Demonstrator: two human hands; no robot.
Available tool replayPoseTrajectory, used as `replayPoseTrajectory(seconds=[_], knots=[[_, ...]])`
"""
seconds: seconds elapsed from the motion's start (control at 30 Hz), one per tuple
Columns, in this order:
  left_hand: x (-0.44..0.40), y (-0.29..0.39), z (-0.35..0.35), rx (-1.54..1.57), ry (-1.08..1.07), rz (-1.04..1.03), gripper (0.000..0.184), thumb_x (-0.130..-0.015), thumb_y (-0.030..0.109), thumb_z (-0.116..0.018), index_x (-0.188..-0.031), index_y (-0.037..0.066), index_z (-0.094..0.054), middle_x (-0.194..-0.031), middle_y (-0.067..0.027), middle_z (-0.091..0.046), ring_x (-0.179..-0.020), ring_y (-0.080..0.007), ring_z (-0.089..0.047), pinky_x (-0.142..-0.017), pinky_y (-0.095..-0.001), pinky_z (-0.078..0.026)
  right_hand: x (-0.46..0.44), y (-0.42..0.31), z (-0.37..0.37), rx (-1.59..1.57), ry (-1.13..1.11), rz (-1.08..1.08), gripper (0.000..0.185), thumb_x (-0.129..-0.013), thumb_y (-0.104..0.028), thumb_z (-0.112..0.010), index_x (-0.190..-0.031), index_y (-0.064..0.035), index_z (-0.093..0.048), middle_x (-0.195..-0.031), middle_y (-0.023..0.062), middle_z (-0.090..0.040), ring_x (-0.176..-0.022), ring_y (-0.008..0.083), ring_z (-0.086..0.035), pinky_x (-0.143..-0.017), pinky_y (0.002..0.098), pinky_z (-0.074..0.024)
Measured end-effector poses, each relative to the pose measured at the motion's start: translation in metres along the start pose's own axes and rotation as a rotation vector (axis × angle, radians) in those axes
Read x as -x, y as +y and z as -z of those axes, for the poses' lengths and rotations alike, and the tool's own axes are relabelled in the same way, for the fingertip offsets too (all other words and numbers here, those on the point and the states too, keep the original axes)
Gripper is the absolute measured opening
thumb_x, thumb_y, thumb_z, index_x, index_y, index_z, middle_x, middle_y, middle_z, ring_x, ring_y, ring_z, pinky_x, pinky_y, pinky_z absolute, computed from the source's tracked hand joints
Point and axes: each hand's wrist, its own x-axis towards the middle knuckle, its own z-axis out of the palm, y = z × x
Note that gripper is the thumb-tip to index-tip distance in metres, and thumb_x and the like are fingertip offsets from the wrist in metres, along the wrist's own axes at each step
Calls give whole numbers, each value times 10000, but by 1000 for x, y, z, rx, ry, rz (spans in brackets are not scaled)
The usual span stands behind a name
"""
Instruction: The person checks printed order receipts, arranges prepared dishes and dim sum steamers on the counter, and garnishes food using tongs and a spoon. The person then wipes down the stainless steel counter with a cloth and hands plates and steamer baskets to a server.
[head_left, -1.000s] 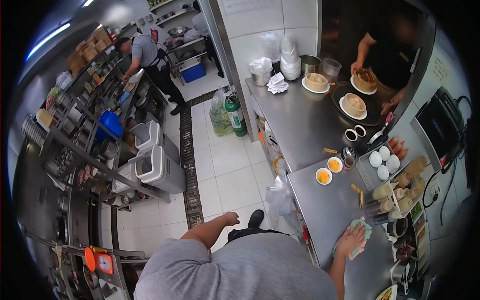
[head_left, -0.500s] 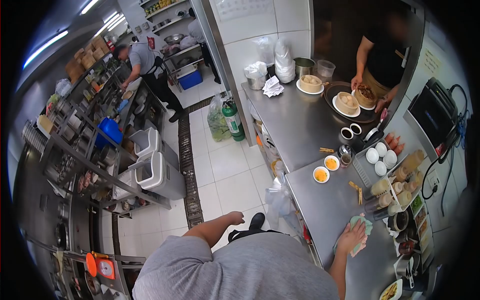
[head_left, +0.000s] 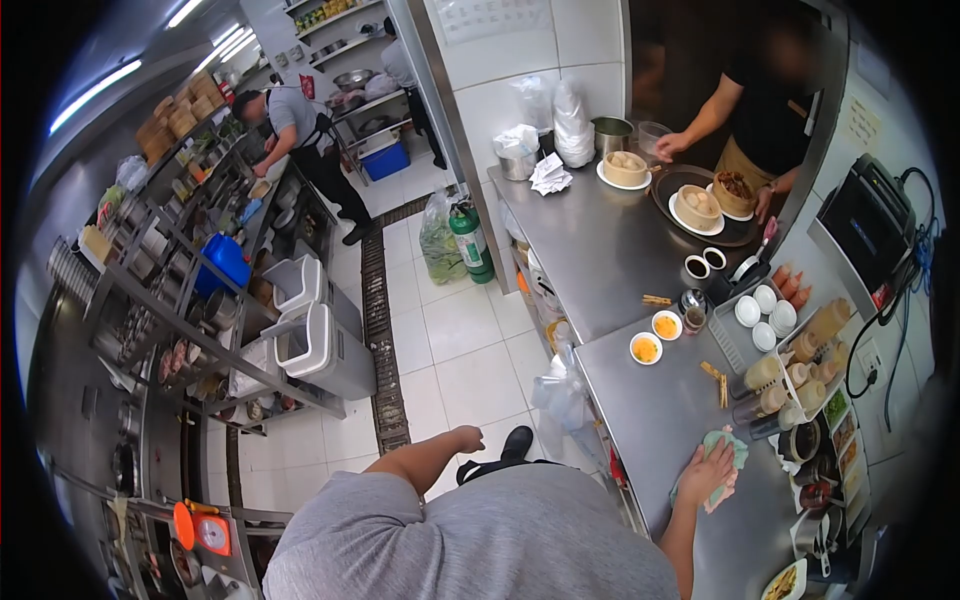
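Observation:
My right hand (head_left: 712, 468) holds a green and pink cloth (head_left: 727, 487) pressed to the steel counter (head_left: 640, 430), fingers laid over its folds. Away from the counter, my left hand (head_left: 466, 439) hangs over the floor, its fingers curled closed with nothing visible in them. Two wooden clips (head_left: 716, 382) lie beyond the cloth. Farther up the counter are two white cups with orange-yellow contents (head_left: 646, 348), a glass shaker (head_left: 693, 318) and two cups of dark sauce (head_left: 697, 266).
Across the pass, a co-worker's hand (head_left: 672, 147) is by a clear plastic tub (head_left: 652, 136). Bamboo steamers (head_left: 697, 207) stand on a round brown tray (head_left: 660, 190). Squeeze bottles (head_left: 762, 375) line the right side. Grey bins (head_left: 330, 350) and a green cylinder (head_left: 472, 243) stand on the floor.
The co-worker at the pass has moved one hand from the steamers toward the clear tub. My hands and the cloth stay nearly in place; the view has shifted slightly.

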Motion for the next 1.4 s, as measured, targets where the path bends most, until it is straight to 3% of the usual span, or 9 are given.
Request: replayPoseTrajectory(seconds=[0.87,1.13,1.27,1.4], knots=[[4,-1,-6,51,23,-14,534,-774,387,-607,-1180,44,-554,-1157,-175,-578,-1087,-326,-532,-925,-387,-419,1,1,-1,-13,4,12,478,-890,-252,-491,-1312,-48,-400,-1365,166,-372,-1256,337,-324,-1060,444,-193],[-5,-26,-22,85,84,-63,511,-770,391,-617,-1149,49,-580,-1106,-189,-598,-1043,-343,-550,-903,-390,-427,0,13,-17,-42,7,20,519,-853,-252,-537,-1306,-34,-409,-1339,194,-392,-1249,352,-338,-1036,449,-239],[0,-26,-21,140,97,-51,520,-742,407,-620,-1103,34,-604,-1101,-198,-597,-1051,-339,-552,-911,-378,-433,17,20,-42,-108,203,199,552,-798,-253,-550,-1287,-29,-427,-1324,183,-408,-1223,344,-365,-1028,465,-243],[2,-18,-17,223,-17,76,502,-752,382,-641,-1136,63,-590,-1094,-193,-605,-1054,-329,-555,-902,-370,-441,49,-31,-9,-154,-110,406,496,-808,-245,-535,-1254,-44,-454,-1295,173,-424,-1221,323,-370,-1024,469,-250]])
